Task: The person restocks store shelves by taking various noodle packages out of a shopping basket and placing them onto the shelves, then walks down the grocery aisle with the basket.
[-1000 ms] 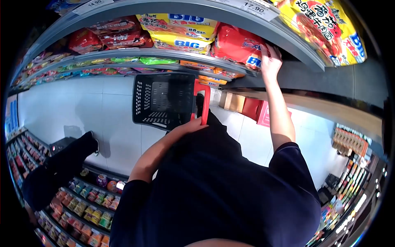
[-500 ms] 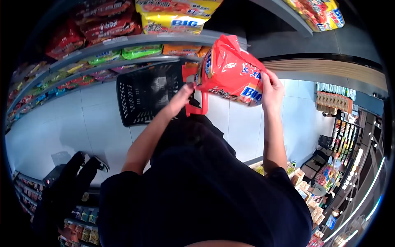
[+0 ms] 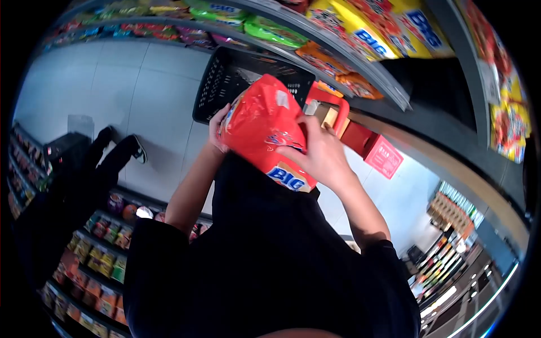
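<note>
A shiny red instant noodle multipack (image 3: 259,127) with blue BIG lettering is held close before my body, tilted. My left hand (image 3: 217,130) closes on its left edge, with the fingers partly hidden behind it. My right hand (image 3: 321,151) grips the right side, thumb on the front face. Just beyond the multipack is a black shopping basket (image 3: 207,93) with slotted walls, partly covered by the multipack. A red frame (image 3: 342,115) stands beside the basket.
Shelves ahead hold yellow BIG multipacks (image 3: 369,42), green packs (image 3: 273,32) and orange packs (image 3: 324,59). A metal shelf edge (image 3: 360,62) juts out at the upper right. At the left stands another person (image 3: 104,163) in dark clothes. A pink sign (image 3: 384,158) hangs low at the right.
The multipack has moved left and closer to my body and has turned. My right hand has shifted left with it, and my left hand now holds its left edge. The view has swung round.
</note>
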The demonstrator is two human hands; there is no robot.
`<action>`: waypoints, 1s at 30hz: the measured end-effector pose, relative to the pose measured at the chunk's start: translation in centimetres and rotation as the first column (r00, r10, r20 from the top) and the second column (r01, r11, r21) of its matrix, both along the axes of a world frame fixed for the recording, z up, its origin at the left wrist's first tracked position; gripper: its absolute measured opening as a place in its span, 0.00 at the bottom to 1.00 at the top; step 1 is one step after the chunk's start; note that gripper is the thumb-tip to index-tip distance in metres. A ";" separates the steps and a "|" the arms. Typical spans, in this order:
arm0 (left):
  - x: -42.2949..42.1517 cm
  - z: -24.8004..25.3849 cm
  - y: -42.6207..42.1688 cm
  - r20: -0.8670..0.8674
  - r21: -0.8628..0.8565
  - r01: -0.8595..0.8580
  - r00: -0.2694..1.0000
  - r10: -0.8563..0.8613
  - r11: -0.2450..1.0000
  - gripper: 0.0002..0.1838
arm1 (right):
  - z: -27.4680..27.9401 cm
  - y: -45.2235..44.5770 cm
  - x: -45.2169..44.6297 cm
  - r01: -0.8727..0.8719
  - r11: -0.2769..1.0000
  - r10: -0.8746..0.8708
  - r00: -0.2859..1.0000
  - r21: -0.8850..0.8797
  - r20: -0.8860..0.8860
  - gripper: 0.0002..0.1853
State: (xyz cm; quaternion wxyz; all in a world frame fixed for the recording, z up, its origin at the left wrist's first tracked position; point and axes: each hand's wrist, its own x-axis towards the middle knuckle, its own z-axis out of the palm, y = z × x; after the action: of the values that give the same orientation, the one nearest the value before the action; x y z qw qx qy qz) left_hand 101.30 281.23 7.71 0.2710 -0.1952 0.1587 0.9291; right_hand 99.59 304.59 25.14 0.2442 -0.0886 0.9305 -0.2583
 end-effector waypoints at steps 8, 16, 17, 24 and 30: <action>3.0 -15.3 -3.8 0.410 -0.459 -0.105 0.856 0.315 0.882 0.20 | -16.1 -2.1 -8.1 -0.061 0.985 0.109 0.943 -0.160 0.313 0.18; -2.8 -29.6 -15.8 0.195 -0.782 -0.050 0.927 -0.321 -0.621 0.41 | -38.4 -6.9 -8.5 -0.081 0.995 0.077 0.993 0.052 0.084 0.16; -3.8 -29.6 -15.6 0.346 -0.784 0.026 0.847 -0.404 -0.620 0.43 | -41.5 -6.8 -9.2 -0.072 0.994 0.063 0.992 0.085 0.109 0.16; -3.0 -37.8 -13.6 0.352 -0.704 0.030 0.883 -0.312 -0.710 0.12 | -60.3 -5.7 -9.4 0.141 0.967 -0.167 0.980 0.212 0.112 0.15; -3.5 -35.6 -12.7 0.377 -0.650 0.020 0.876 -0.300 -0.759 0.11 | -67.0 -6.6 -6.1 0.451 0.778 -0.500 0.866 0.438 -0.004 0.20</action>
State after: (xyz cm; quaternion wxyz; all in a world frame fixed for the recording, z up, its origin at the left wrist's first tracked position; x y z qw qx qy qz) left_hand 97.85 268.53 -27.88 0.1221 -0.2025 0.9641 0.1211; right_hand 93.46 298.00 -41.91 0.2363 0.2191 0.9405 -0.1074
